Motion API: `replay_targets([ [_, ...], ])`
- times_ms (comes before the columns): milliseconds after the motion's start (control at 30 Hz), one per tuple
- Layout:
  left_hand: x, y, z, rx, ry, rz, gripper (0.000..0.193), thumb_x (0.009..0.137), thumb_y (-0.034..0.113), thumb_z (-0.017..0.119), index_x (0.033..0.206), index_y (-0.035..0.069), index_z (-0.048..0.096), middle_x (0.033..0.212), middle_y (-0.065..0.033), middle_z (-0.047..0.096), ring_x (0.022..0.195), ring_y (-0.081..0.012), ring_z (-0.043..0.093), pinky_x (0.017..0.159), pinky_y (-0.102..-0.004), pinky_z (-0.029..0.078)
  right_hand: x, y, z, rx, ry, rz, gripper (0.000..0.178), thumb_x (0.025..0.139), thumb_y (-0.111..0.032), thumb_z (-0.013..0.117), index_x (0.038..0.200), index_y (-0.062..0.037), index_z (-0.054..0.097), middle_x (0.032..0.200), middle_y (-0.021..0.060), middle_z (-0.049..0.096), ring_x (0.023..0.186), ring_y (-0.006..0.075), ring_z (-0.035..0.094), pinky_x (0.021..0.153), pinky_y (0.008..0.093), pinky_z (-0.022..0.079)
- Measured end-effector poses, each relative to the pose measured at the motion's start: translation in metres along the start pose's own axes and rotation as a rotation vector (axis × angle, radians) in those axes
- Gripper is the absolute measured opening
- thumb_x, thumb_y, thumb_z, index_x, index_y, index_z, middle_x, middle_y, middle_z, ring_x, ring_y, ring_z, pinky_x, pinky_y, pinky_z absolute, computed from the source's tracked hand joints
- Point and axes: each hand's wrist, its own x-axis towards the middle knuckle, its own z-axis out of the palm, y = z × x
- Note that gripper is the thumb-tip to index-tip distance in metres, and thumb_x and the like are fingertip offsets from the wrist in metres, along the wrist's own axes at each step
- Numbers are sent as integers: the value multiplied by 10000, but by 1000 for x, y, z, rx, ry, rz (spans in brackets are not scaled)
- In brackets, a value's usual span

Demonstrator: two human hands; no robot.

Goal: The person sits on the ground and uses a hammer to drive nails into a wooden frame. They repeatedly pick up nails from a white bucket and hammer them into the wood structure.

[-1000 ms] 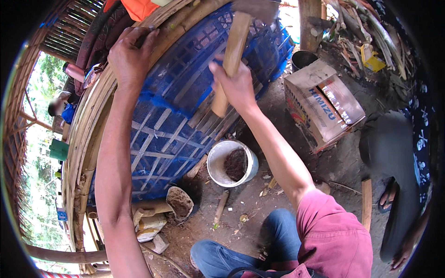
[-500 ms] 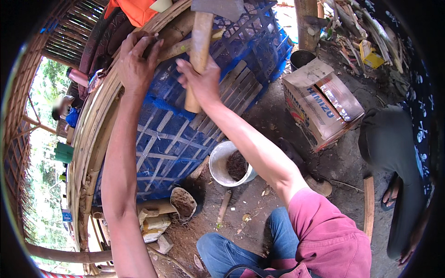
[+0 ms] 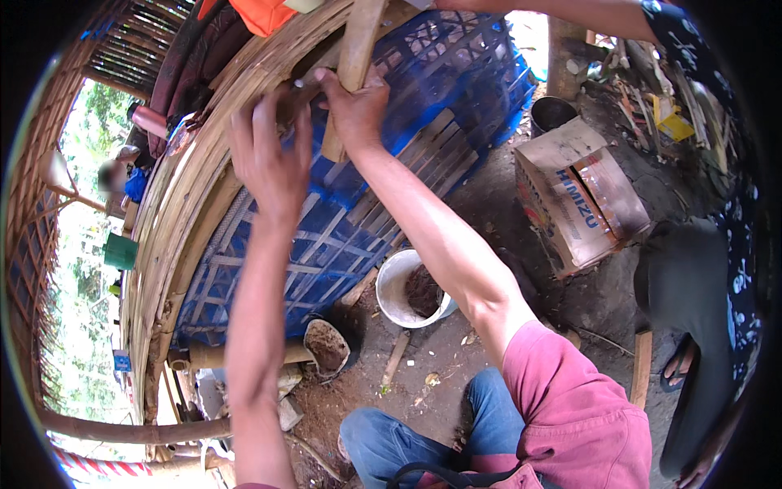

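Note:
My right hand [image 3: 360, 110] is closed round the wooden handle of a hatchet [image 3: 362, 33], which stands nearly upright. Its metal head lies mostly beyond the top edge. Beside it on the left, my left hand [image 3: 273, 159] is blurred, its fingers stretched upward and apart. A small pale tip shows between the two hands, too small to name. Both hands are over the rim of a large curved bamboo structure [image 3: 175, 220], whose woven lattice side is covered with blue netting [image 3: 269, 281].
Another person's arm [image 3: 603, 15] reaches in at top right. On the ground stand a white bucket [image 3: 389, 289] with dark material, a smaller brown-filled container [image 3: 327, 346], a cardboard box [image 3: 570, 196] and a dark pot [image 3: 554, 114]. Firewood [image 3: 652, 98] lies at far right.
My left hand has come off the rim, moving right and down toward my right hand. My right hand and the hatchet have risen. Another person's arm has entered at top right.

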Motion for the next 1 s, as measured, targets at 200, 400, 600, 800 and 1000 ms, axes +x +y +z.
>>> replay_targets([
  [200,-47,-9,3,-1111,-155,-1525,298,904,214,671,1115,15,600,1049,-108,658,942,-207,657,740,-310,547,1,-8,8,117,-11,27,273,821,-66,734,1014,24,563,833,62,660,673,101,640,511,236,569],
  [400,-28,-11,39,-1363,246,-1493,312,863,179,716,1103,24,590,1057,-87,661,907,-199,672,739,-278,576,6,-10,4,-29,-46,15,268,826,-81,736,1006,24,569,846,87,681,674,117,661,521,238,570],
  [600,-22,-2,49,-1254,346,-1355,287,843,121,734,1058,-23,609,939,-113,679,765,-198,682,678,-266,564,20,-16,0,-205,-127,-19,253,835,-97,730,997,28,582,855,105,687,671,136,677,524,238,568],
  [800,-22,-12,62,-1114,238,-1200,357,831,93,738,1120,-48,583,994,-109,659,816,-180,662,703,-297,568,32,-9,0,-173,-110,-95,214,847,-80,711,988,25,590,859,109,687,657,164,683,506,255,559],
  [1000,-24,-13,47,-1072,147,-1210,277,857,106,706,1051,-72,622,913,-124,673,635,-161,648,576,-291,556,22,-4,-4,-84,-92,59,236,855,-126,718,982,32,597,833,101,674,630,159,669,515,249,544],
])
